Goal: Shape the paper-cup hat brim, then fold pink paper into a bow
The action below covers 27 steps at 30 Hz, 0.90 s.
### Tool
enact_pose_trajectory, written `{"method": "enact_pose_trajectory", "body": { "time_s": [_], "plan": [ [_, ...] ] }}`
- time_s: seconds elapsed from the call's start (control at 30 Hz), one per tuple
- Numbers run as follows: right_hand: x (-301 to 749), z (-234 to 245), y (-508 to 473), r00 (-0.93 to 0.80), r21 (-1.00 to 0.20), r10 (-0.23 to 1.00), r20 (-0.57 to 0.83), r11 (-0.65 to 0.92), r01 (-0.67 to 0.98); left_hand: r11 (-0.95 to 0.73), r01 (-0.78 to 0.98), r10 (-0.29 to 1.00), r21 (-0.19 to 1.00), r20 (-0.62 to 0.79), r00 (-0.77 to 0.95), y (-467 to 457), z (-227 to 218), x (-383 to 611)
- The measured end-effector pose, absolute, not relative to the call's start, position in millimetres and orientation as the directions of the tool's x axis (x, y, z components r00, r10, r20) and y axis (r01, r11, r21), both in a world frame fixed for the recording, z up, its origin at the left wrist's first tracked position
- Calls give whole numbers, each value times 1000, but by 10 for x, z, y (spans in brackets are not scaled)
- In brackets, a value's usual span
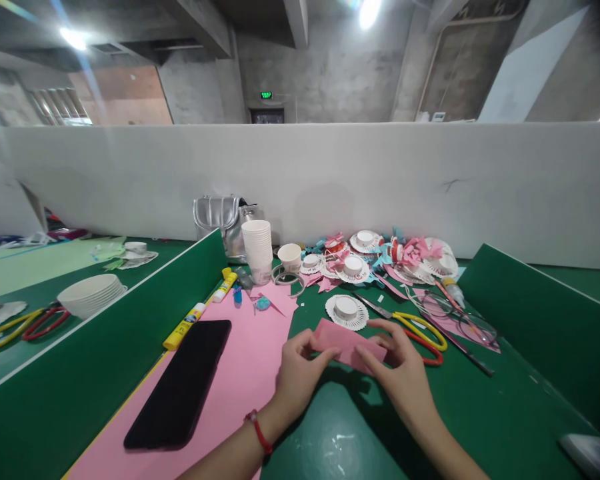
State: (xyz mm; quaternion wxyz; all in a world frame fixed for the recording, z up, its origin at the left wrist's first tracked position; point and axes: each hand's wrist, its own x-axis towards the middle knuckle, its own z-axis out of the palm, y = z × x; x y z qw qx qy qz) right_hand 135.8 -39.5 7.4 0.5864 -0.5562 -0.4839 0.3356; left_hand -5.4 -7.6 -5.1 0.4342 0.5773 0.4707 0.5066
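Currently, I'm holding a small pink paper above the green table, my L hand pinching one end b/w thumb & fingers, my R hand pinching the other. Just beyond, a white paper disc w/ a raised center is lying flat; scissors are resting beside my R hand. On the L, a black phone is lying on a pink sheet.

The left hand and right hand pinch a pink paper above the green surface. From it, a white hat-shaped piece lies at 12 o'clock, scissors at 3, a black phone near 9, stacked cups between 10 and 11.
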Motion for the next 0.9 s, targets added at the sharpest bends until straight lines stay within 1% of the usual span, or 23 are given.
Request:
{"method": "enact_pose_trajectory", "body": {
  "time_s": [0.07, 0.13, 0.27, 0.37, 0.47, 0.53, 0.63, 0.77, 0.9],
  "plan": [
    [1378, 83, -388, 234, -970, 954, 189, 145, 193, -210, 151, 977, 966, 200, 81, -107, -39, -47],
    [1388, 89, -387, 197, -966, 965, 173, 127, 227, -230, 183, 971, 956, 211, 115, -137, -22, -38],
    [1384, 91, -392, 219, -970, 963, 158, 109, 220, -219, 161, 973, 962, 203, 109, -161, -5, -27],
    [1379, 90, -390, 252, -974, 956, 150, 99, 204, -161, 48, 980, 986, 154, 127, -156, 4, -25],
    [1381, 92, -386, 268, -979, 954, 133, 84, 186, -23, -165, 968, 986, 64, 243, -157, 33, -21],
    [1383, 95, -385, 276, -980, 953, 124, 73, 186, 79, -254, 943, 964, 11, 333, -159, 51, -19],
    [1381, 106, -390, 290, -979, 950, 118, 62, 197, 125, -248, 929, 961, -25, 370, -154, 48, -17],
    [1374, 118, -399, 295, -975, 948, 117, 54, 216, 81, -237, 933, 968, 11, 361, -146, 2, -11],
    [1372, 121, -401, 307, -972, 944, 122, 51, 229, 57, -193, 939, 980, 13, 344, -157, -9, 0]
  ]
}}
